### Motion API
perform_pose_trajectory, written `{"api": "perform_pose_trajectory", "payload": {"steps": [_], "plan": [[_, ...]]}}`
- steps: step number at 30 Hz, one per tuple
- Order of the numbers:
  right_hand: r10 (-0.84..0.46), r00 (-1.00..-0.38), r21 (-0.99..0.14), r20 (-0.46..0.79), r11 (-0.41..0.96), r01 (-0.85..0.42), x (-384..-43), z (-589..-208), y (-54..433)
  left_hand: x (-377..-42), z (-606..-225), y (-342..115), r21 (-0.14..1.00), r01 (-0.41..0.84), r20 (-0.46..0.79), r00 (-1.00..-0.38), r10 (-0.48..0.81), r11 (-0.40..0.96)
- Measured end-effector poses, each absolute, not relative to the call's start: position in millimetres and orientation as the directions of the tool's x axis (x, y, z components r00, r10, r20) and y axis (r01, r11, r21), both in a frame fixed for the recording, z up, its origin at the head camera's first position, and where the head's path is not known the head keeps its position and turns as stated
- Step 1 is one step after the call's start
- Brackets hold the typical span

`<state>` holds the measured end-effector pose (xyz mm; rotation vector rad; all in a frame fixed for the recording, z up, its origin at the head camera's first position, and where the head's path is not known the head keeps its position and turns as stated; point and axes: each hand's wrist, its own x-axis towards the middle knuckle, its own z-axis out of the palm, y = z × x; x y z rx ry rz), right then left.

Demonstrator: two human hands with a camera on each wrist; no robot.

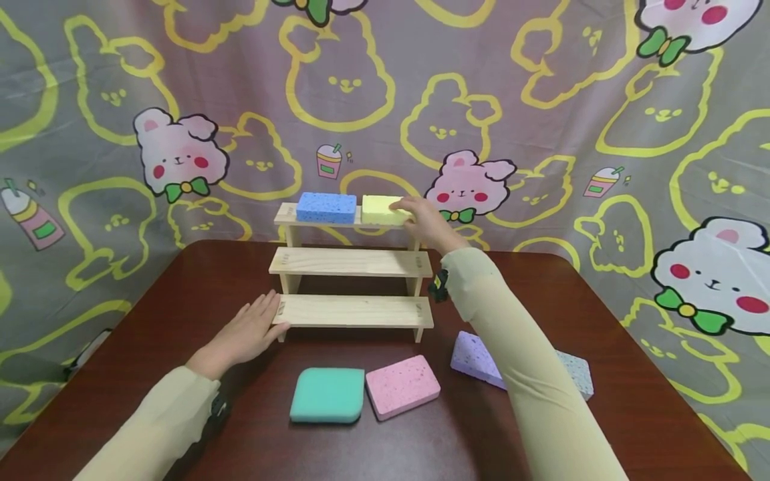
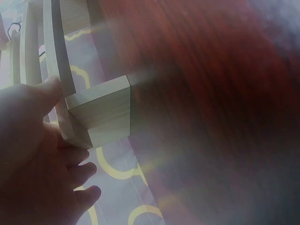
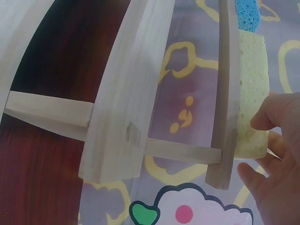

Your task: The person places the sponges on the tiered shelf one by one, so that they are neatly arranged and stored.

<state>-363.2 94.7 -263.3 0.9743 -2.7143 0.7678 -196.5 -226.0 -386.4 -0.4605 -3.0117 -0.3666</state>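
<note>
A three-step wooden rack [image 1: 355, 310] stands on the table. My left hand [image 1: 249, 332] holds the left end of its lowest step, with the thumb at the front edge and the fingers around the side in the left wrist view. On the top step lies a yellow sponge [image 1: 375, 210], and my right hand [image 1: 426, 222] grips its right end. The right wrist view shows the thumb [image 3: 269, 115] against this sponge's face and the other fingers round its end. Left of it on the same step lies a blue speckled sponge [image 1: 326, 208].
In front of the rack, a teal sponge [image 1: 328, 395] and a pink sponge [image 1: 403, 386] lie side by side on the brown table [image 1: 252, 441]. A purple sponge [image 1: 475, 357] and a grey speckled sponge [image 1: 576, 373] are partly behind my right sleeve. A patterned curtain [image 1: 373, 80] hangs behind.
</note>
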Motion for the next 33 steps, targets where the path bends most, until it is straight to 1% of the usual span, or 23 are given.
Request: {"api": "perform_pose_trajectory", "payload": {"steps": [8,13,22,28,33], "plan": [[-0.515,-0.804,-0.45,0.297,0.667,-0.594,-358,-257,101,-197,-387,-227,0.233,0.294,0.101,-0.955,0.277,0.927],[-0.527,-0.794,-0.468,0.302,0.644,-0.605,-352,-252,105,-197,-388,-228,0.235,0.295,0.101,-0.955,0.279,0.926],[-0.533,-0.759,-0.433,0.375,0.623,-0.652,-337,-245,117,-197,-388,-228,0.234,0.301,0.103,-0.953,0.284,0.925],[-0.539,-0.726,-0.44,0.427,0.578,-0.687,-328,-247,130,-197,-387,-227,0.235,0.3,0.107,-0.953,0.282,0.925],[-0.52,-0.732,-0.457,0.441,0.572,-0.681,-315,-254,145,-197,-386,-226,0.238,0.3,0.108,-0.954,0.281,0.924]]}}
